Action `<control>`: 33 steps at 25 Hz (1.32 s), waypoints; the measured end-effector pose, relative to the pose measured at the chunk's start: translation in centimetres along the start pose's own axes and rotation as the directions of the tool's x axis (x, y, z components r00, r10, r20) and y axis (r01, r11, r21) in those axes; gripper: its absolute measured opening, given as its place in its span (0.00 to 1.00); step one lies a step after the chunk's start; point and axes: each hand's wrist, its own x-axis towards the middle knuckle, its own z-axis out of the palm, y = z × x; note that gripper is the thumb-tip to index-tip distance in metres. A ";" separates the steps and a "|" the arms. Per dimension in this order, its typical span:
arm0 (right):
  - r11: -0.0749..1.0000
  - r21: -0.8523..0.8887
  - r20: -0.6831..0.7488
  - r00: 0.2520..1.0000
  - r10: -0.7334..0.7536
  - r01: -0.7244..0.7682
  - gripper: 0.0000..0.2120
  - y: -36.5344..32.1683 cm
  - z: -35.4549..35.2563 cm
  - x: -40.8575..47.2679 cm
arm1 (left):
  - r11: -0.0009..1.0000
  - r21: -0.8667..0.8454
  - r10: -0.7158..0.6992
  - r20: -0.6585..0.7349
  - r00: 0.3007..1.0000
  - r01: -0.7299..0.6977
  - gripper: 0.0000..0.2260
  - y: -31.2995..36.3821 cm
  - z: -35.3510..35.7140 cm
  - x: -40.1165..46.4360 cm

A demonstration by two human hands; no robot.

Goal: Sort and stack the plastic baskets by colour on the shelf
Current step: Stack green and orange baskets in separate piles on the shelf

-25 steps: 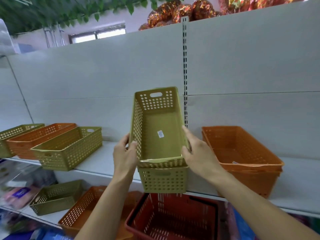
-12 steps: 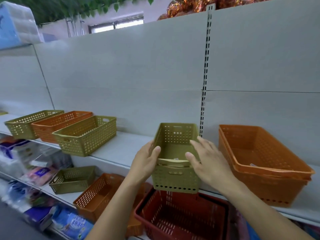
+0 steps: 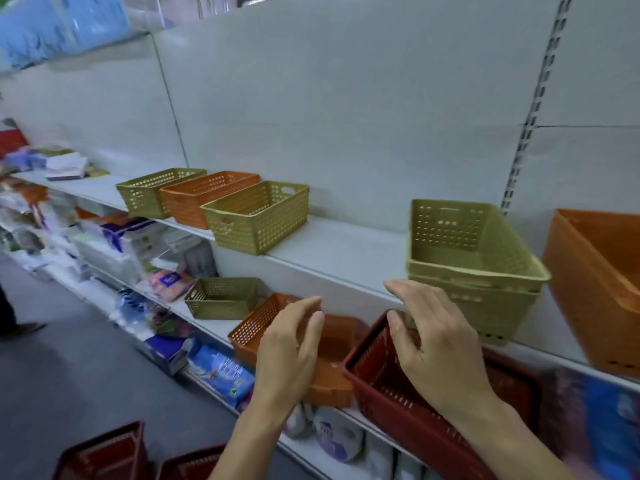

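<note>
A stack of olive-green baskets (image 3: 474, 268) stands on the white shelf (image 3: 339, 254), beside a stack of orange baskets (image 3: 599, 282) at the right. Further left on the same shelf sit a green basket (image 3: 258, 218), an orange basket (image 3: 204, 195) and another green basket (image 3: 154, 190) side by side. One shelf lower lie a small green basket (image 3: 221, 297) and an orange basket (image 3: 273, 330). My left hand (image 3: 289, 355) and my right hand (image 3: 436, 344) hover in front of the shelf edge, fingers spread, holding nothing. The right hand is just left of the green stack.
A dark red shopping basket (image 3: 408, 393) sits under my right hand on the lower shelf. Two more red baskets (image 3: 104, 455) stand on the floor at bottom left. Packaged goods (image 3: 221, 372) fill the lower shelves. A person's foot (image 3: 20, 329) shows at the far left.
Both hands have let go of the green basket, which now rests nested on the green stack. The hands pulled back left and down. The view swung to the left.
</note>
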 end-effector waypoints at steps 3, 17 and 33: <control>0.997 0.035 0.042 0.997 0.071 -0.073 0.17 -4.9 5.4 -0.4 | 1.000 0.012 -0.009 0.040 0.999 0.009 0.14 -4.4 -5.4 0.0; 0.904 0.173 0.123 0.919 0.375 -0.392 0.15 -18.7 22.5 11.0 | 0.993 -0.074 -0.080 0.106 0.991 0.088 0.10 -19.1 -25.5 14.7; 0.704 0.022 0.319 0.672 0.668 -0.710 0.32 -6.7 34.4 31.2 | 0.815 -0.319 -0.503 0.028 0.864 0.484 0.24 -28.8 -19.1 39.8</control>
